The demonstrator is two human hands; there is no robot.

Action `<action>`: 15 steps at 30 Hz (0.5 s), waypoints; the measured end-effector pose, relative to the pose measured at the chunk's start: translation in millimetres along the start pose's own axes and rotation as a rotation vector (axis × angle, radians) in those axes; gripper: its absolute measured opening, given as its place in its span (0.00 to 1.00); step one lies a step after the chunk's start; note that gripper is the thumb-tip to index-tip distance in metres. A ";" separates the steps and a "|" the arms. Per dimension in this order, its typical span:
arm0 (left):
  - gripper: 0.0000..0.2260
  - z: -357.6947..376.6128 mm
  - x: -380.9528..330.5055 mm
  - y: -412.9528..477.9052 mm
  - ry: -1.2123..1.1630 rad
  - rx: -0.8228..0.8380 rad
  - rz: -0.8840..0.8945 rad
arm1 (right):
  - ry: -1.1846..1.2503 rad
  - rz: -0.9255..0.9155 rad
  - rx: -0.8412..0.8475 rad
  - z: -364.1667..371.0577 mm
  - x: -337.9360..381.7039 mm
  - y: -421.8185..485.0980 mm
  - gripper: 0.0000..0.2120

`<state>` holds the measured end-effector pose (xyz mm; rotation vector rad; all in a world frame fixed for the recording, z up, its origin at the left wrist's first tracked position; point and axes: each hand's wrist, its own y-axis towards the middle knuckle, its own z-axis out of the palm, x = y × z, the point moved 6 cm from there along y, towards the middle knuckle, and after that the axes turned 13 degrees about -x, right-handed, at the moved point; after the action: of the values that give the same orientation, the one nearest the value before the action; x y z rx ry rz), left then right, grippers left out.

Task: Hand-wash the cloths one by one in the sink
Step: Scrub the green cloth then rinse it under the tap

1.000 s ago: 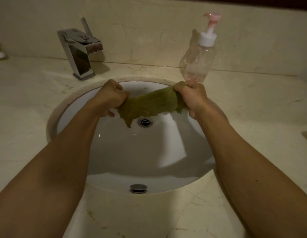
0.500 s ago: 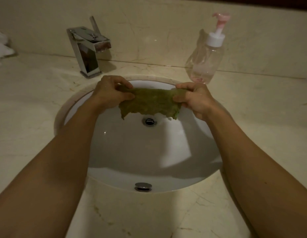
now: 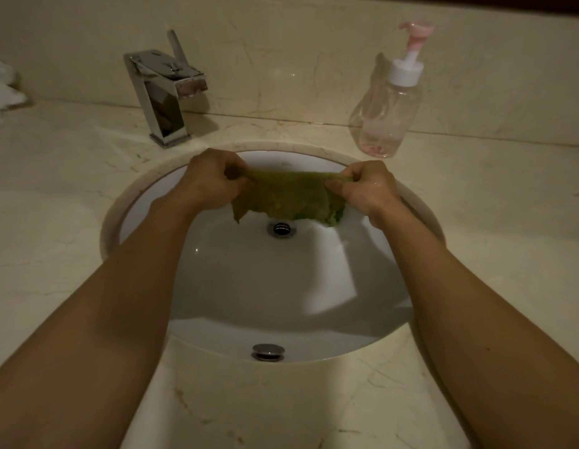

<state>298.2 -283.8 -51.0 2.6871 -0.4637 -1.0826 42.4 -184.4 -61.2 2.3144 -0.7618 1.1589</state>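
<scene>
Head view shows us the pale marble countertop [image 3: 54, 222] filling most of the frame, with the white oval sink [image 3: 249, 303] set into it. Over the far half of the basin we see both forearms reaching in. The left hand [image 3: 210, 183] and the right hand [image 3: 367, 186] each have fingers and thumb curled tight, pinching one upper corner of the green cloth [image 3: 284, 197]. It hangs stretched flat between them, in the air above the bowl, its ragged lower edge just over the drain [image 3: 282, 229] without touching the porcelain. We notice a wet glint on the right hand, so we judge this cloth has had water. We see no suds on it, no water standing in the bowl and none running from the chrome faucet [image 3: 163, 95]. Spreading it open like this reads to us as checking it or shaking it out late in its wash, with wringing and setting aside left to do. The pump soap bottle [image 3: 387, 115] stands well apart on the counter, almost empty. A crumpled white bundle [image 3: 3, 89] at the far left edge may be another cloth, but we cannot tell. If it is, we judge the task is partway at most.
</scene>
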 end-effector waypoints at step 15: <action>0.08 6.0 -4.3 -5.7 -0.090 0.088 -0.109 | 0.097 0.034 -0.046 -5.0 6.5 -4.7 0.09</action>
<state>292.2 -277.4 -54.2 2.7780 -0.3924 -1.2452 45.8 -179.7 -53.7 2.1985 -0.7870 1.2450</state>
